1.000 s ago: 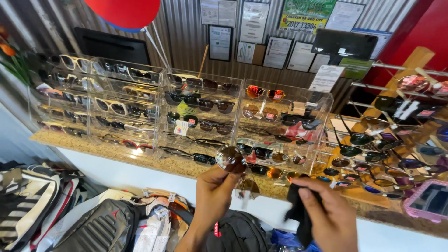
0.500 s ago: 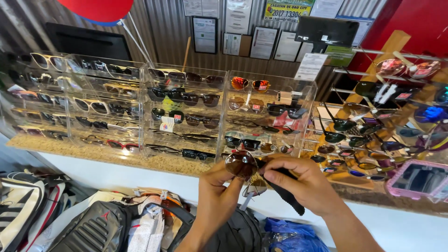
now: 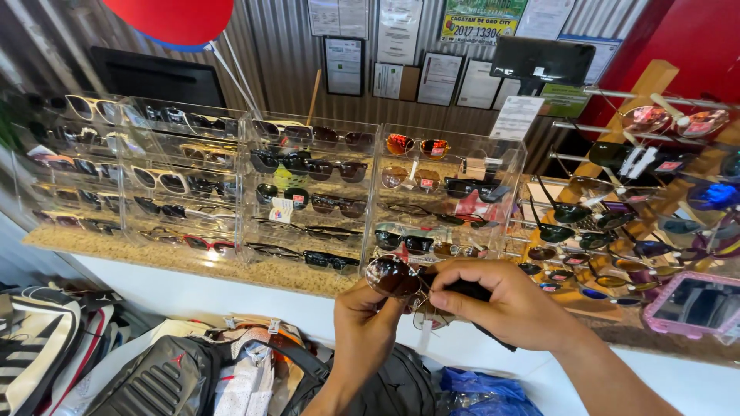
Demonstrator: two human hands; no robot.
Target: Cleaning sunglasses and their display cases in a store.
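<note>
Now both hands have met at the sunglasses (image 3: pixel 395 277). Left hand (image 3: pixel 362 320) grips the frame; right hand (image 3: pixel 509 304), apart a second ago, presses a dark cloth (image 3: pixel 482 296) against them, wiping.

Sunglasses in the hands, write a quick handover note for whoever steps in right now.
Left hand: holds the sunglasses up by the frame, brown lens facing the camera.
Right hand: fingers pinch a dark cloth against the glasses.
Both are above the counter, in front of the clear display racks.
Done: pair out of the rack, cloth on it.
Left: wiping; how clean the lenses are cannot be told.
</note>
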